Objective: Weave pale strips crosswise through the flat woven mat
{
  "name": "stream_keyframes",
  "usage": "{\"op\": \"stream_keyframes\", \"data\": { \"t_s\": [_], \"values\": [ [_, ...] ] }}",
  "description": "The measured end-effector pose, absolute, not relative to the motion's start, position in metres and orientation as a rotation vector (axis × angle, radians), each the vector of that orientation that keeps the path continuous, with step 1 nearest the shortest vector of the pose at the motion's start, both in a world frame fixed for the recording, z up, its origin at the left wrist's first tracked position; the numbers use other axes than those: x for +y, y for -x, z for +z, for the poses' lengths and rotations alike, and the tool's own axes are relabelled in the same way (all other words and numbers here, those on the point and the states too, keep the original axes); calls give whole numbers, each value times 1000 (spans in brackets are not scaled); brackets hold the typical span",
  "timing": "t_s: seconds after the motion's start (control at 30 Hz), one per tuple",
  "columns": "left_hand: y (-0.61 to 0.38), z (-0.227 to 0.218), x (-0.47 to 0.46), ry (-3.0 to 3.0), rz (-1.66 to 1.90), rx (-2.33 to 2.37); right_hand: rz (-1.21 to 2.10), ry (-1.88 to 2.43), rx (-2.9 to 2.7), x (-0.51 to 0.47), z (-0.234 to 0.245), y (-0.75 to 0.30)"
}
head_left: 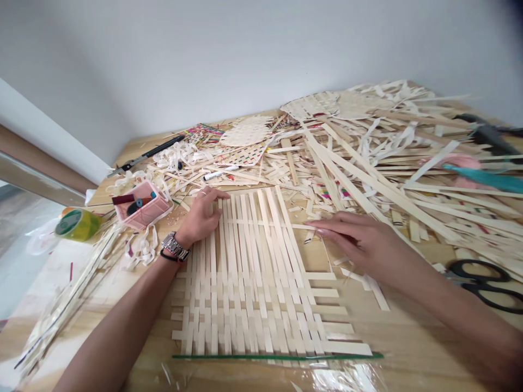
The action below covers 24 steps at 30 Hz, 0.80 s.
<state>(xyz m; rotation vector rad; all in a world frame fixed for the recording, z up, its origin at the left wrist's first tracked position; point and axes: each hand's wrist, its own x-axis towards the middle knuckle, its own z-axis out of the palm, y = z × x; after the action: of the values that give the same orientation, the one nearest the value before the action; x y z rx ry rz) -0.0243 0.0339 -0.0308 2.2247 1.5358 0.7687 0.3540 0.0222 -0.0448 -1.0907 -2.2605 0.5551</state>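
Note:
A partly woven mat [253,294] of flat, pale wood or bamboo strips lies in front of me, its lower part tightly interlaced and its upper strips running loose away from me. My left hand [204,215] is at the top left of these upright strips, thumb and forefinger curled around the leftmost ones. My right hand [355,237], to the right of the mat, pinches the end of a thin cross strip [300,226]. That strip runs leftward among the upright strips. A green strip [286,357] lies along the mat's near edge.
Black-handled scissors [484,280] lie at the right. A pink basket [147,207] and a yellow-green tape roll [77,224] stand left. Loose strips [379,174] heap up at the back right, near a white marker [220,173] and woven round pieces [247,130].

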Motion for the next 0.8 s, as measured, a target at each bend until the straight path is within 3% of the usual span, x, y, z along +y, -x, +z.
{"op": "stream_keyframes", "data": {
  "t_s": [0.37,0.8],
  "values": [
    [25,-32,33,-2242,780,1550,642,977,-2371,29,-39,-368],
    [24,-33,35,-2213,849,1530,518,1177,-2244,19,-44,-355]
  ]
}}
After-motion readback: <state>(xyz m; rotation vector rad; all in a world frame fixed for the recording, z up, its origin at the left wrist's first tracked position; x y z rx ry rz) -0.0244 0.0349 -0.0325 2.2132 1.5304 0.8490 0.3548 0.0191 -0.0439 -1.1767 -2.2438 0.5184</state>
